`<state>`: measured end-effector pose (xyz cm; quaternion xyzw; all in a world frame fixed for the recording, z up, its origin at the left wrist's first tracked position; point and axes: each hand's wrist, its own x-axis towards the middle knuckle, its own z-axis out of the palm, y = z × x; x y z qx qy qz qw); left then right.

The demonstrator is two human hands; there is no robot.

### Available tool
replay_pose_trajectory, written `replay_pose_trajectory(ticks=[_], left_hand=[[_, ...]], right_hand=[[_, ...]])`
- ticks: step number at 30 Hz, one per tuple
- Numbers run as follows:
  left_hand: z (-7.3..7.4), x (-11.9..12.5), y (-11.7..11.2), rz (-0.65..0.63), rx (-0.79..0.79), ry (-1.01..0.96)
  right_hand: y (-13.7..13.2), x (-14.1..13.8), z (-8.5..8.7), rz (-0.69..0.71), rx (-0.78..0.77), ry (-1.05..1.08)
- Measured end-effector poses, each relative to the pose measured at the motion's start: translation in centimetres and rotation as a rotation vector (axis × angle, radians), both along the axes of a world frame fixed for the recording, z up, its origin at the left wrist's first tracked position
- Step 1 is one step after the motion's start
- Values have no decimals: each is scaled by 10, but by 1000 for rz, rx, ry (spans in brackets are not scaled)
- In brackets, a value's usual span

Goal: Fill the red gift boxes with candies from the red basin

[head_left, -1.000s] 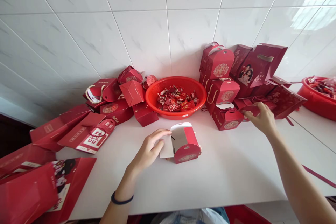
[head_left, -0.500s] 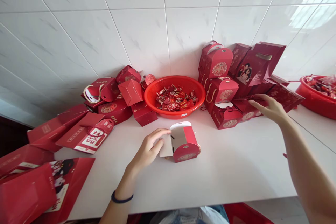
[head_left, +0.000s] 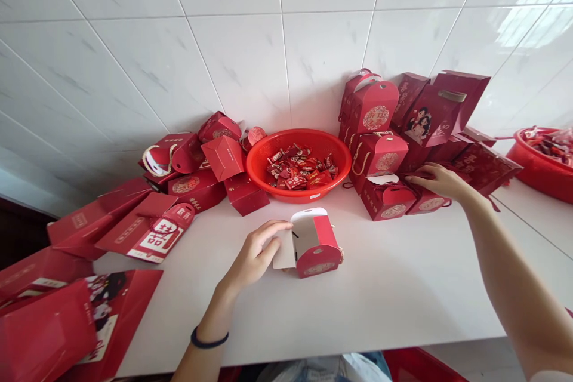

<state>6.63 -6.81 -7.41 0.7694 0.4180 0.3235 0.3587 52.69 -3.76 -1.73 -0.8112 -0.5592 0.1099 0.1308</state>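
Observation:
A small red gift box [head_left: 316,245] with its white flaps open lies on its side in the middle of the white counter [head_left: 385,298]. My left hand [head_left: 255,253] rests against its white flap with the index finger stretched along the top edge and the other fingers loosely curled. My right hand [head_left: 436,181] reaches to the right and lies flat, fingers spread, on a closed red box [head_left: 428,202] at the front of the pile of red boxes [head_left: 380,131]. A red bowl [head_left: 268,158] of red wrapped sweets [head_left: 301,172] stands behind the open box.
More red boxes [head_left: 201,161] and flat red bags [head_left: 134,221] lie at the left, with large red bags [head_left: 58,322] at the near left corner. Taller red bags [head_left: 443,110] lean on the tiled wall at right. A second red bowl [head_left: 544,173] sits at the far right.
My right hand has set a red box down at the front of the right-hand pile and now lies flat on it. My left hand and the open box have stayed put.

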Motion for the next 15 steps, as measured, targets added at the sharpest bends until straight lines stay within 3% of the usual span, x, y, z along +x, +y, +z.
replay_pose_trajectory(ticks=[8,11,15], left_hand=[[-1,0,1,-6,2,0],[-1,0,2,-6,4,0],[-2,0,2,-5,6,0]], right_hand=[[-13,2,-7,-37,85,2],[-17,-1,1,-45,131,73],[-15,-3,13,-175,176,126]])
